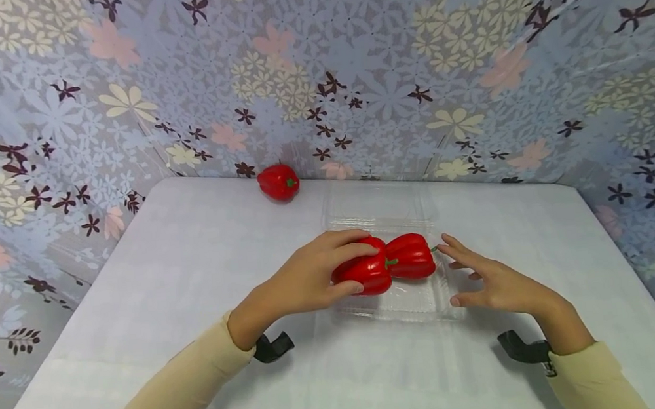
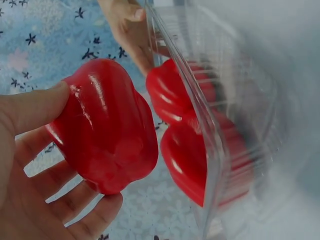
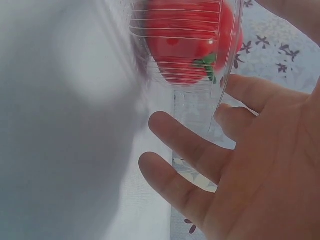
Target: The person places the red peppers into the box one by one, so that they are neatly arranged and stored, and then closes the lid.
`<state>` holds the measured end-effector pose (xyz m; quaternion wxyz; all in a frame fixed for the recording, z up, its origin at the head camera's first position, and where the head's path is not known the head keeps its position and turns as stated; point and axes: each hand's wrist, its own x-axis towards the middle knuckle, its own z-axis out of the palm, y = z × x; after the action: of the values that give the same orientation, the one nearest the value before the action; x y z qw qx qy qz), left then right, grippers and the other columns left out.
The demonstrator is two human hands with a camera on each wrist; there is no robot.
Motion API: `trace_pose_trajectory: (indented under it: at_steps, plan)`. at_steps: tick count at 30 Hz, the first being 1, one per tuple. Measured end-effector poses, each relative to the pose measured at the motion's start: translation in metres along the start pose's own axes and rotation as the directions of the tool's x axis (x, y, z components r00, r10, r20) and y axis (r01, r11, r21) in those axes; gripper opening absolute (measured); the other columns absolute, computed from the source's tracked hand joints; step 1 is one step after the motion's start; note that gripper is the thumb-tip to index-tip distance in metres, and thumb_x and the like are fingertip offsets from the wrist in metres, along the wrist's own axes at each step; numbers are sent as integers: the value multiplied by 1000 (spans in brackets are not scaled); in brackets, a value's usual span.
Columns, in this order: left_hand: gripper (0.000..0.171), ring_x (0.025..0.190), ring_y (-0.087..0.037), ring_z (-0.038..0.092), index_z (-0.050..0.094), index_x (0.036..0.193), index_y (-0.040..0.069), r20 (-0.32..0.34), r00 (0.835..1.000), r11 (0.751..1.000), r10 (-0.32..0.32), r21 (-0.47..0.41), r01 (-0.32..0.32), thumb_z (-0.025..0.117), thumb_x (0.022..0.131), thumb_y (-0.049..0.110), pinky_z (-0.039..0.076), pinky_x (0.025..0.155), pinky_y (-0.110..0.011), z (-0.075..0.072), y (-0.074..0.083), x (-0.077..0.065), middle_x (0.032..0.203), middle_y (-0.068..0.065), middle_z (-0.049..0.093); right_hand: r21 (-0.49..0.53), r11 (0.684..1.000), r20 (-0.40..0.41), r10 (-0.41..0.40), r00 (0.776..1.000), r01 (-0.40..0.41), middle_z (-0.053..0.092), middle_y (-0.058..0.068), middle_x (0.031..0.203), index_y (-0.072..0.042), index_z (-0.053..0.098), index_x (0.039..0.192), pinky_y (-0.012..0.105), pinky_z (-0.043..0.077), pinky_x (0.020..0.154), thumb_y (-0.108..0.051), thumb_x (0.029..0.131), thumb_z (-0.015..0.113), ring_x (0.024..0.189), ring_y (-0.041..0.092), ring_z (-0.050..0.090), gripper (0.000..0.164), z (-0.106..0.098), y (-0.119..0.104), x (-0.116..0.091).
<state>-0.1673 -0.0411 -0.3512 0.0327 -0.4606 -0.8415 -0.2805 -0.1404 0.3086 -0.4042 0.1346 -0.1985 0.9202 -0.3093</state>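
Note:
My left hand (image 1: pixel 328 270) grips a red bell pepper (image 1: pixel 366 273), thumb on one side and fingers round the other. In the left wrist view this bell pepper (image 2: pixel 105 125) hangs beside the rim of a clear plastic container (image 2: pixel 215 145). Inside the container lies another red bell pepper (image 1: pixel 411 256), its green stem pointing right. A further red form (image 2: pixel 185 160) shows there in the left wrist view, partly hidden from above by the held one. My right hand (image 1: pixel 495 284) is at the container's right side, fingers spread and holding nothing, fingertips close to the rim.
One more red bell pepper (image 1: pixel 279 183) sits at the table's back edge. The container's clear lid (image 1: pixel 374 201) lies folded back behind it. A white cloth covers the table (image 1: pixel 190 257), and a flowered curtain (image 1: pixel 314 67) hangs behind.

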Motion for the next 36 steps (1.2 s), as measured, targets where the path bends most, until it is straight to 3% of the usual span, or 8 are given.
trace_pose_trajectory:
  at_steps: [5, 12, 29, 36]
  plan:
    - [48, 133, -22, 50, 62, 132, 20, 44, 999, 999, 14, 32, -16, 76, 86, 23, 56, 99, -36, 8, 4, 9, 146, -5, 54, 2, 1000, -4, -10, 1000, 10, 11, 21, 167, -10, 25, 157, 64, 49, 95, -27, 86, 74, 130, 45, 52, 88, 0, 2, 1]
    - [50, 137, -21, 48, 59, 135, 23, 110, 994, 997, -17, 75, 9, 73, 87, 30, 52, 104, -40, 24, 8, 16, 149, -2, 51, 1, 1000, -4, -2, 1000, 2, 11, 20, 167, -12, 26, 157, 64, 49, 95, -27, 86, 75, 131, 45, 51, 88, -1, 3, 2]
    - [53, 140, -19, 45, 56, 138, 26, 170, 984, 996, -43, 88, 28, 72, 88, 32, 43, 115, -42, 49, 14, 34, 153, 1, 47, 21, 1000, -5, -15, 1000, 16, 11, 19, 167, -13, 26, 157, 63, 50, 94, -27, 86, 74, 131, 45, 51, 87, 1, 5, 1]
    - [54, 140, -19, 46, 55, 139, 27, 173, 983, 993, -59, 107, 41, 72, 88, 33, 47, 111, -42, 59, 18, 39, 152, 1, 48, 30, 999, -12, -29, 1000, 29, 11, 18, 167, -13, 26, 157, 62, 50, 94, -27, 86, 74, 131, 44, 51, 87, 1, 7, 0]
